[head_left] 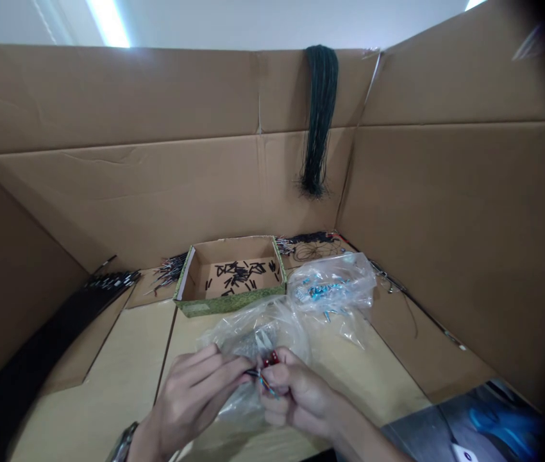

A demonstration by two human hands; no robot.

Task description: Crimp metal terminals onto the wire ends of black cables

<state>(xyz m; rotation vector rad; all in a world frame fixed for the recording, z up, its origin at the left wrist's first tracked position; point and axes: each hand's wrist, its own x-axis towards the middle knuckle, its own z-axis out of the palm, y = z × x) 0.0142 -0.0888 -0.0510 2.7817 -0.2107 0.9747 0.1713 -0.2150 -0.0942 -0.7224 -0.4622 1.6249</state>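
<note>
My left hand (193, 391) pinches a thin black cable (252, 372) between thumb and fingers. Close beside it, my right hand (296, 388) is closed around a small red tool (271, 358) with silver tips pointing away from me; most of it is hidden in the fist. Thin coloured wire ends (267, 384), blue and orange, show between the two hands near the right thumb. Exactly how they join the cable cannot be made out. Just beyond the hands, a clear plastic bag (234, 330) lies on the table, holding small grey pieces.
A green-edged cardboard box (234, 301) holds short black pieces. Right of it lies a clear bag (359, 276) with blue pieces. Black cables (46, 340) lie left. Dark green strands (320, 115) hang over the cardboard wall (167, 186). Something blue (508, 427) is at lower right.
</note>
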